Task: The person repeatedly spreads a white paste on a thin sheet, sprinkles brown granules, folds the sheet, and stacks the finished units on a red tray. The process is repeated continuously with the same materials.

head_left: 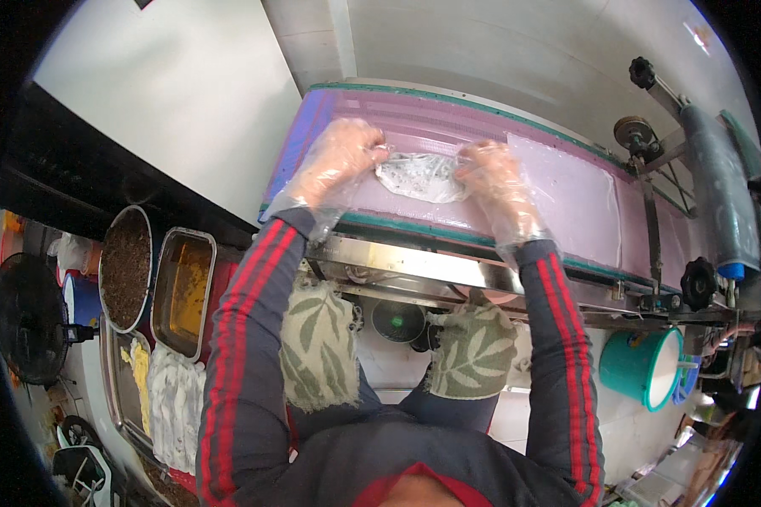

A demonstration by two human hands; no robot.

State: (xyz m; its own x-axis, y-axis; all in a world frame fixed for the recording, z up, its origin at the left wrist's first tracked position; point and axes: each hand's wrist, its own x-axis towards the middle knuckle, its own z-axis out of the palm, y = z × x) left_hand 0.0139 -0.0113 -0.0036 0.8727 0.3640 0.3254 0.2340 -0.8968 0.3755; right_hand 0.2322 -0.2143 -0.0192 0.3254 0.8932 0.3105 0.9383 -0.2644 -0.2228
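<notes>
A thin, soft white rice sheet (423,177) with dark specks lies bunched on the pink mesh belt (380,205) in front of me. My left hand (340,156), in a clear plastic glove, pinches its left end. At the right end, the gloved fingers of my right hand (492,176) are closed on its edge. Fingertips of both hands are partly hidden by the wrinkled gloves. To the right of my right hand, a smooth, pale sheet (566,182) covers the belt.
Left of me stand a bowl of dark crumbly filling (127,270), a metal tray of amber liquid (186,291) and several white rolls (176,406). A black fan (30,317) is at far left. Rollers (719,186) flank the belt's right end, above a teal bucket (638,367).
</notes>
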